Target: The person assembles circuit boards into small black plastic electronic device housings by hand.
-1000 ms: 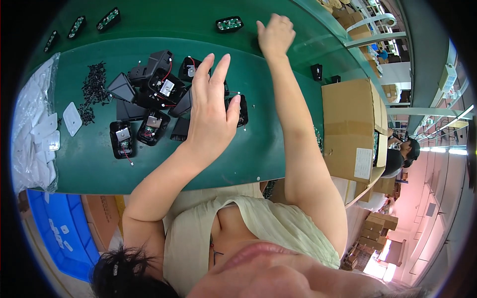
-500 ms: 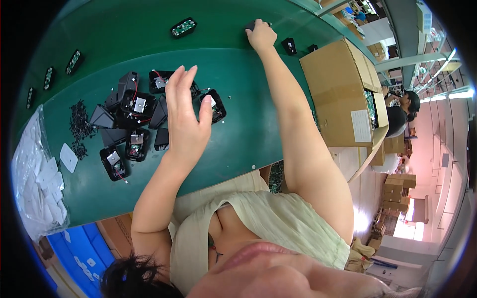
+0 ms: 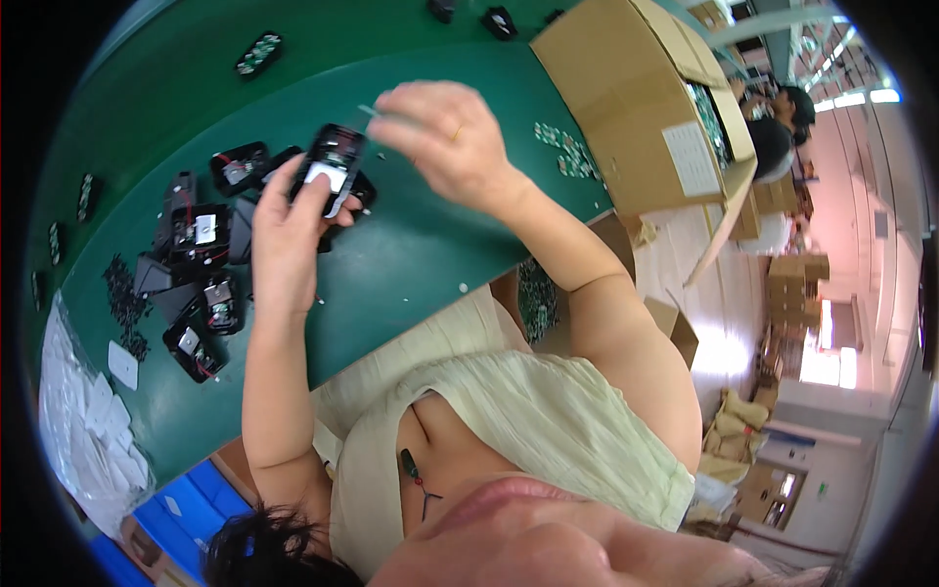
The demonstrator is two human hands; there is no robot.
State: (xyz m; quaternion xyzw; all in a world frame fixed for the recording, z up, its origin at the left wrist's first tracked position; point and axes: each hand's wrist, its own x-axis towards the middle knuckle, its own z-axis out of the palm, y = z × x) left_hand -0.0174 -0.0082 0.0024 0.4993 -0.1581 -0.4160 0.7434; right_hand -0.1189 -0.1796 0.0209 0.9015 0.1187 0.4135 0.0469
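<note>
My left hand (image 3: 284, 230) is closed round an open black plastic housing (image 3: 342, 145), its thumb pressed on the white block inside. Dark parts and a bit of circuitry show in the housing's upper half. To the right of it my right hand (image 3: 445, 137) is raised, slightly smeared by motion. Between its fingertips is a thin pale-green piece (image 3: 369, 111), too small and blurred to name. Left of my left hand lie similar open housings with wires, such as a black housing (image 3: 201, 230), among dark wedge-shaped covers (image 3: 152, 274).
On the green table (image 3: 411, 245) lie a heap of small black parts (image 3: 122, 303), a white plate (image 3: 123, 364) and a bag of white plates (image 3: 83, 411). Small circuit boards (image 3: 562, 152) lie beside a large cardboard box (image 3: 626, 108). A filled black case (image 3: 258, 55) is farther back.
My right hand has come back from a dark object at the far side to near my left hand, now with a thin piece. My left hand has taken hold of a housing. The view has shifted.
</note>
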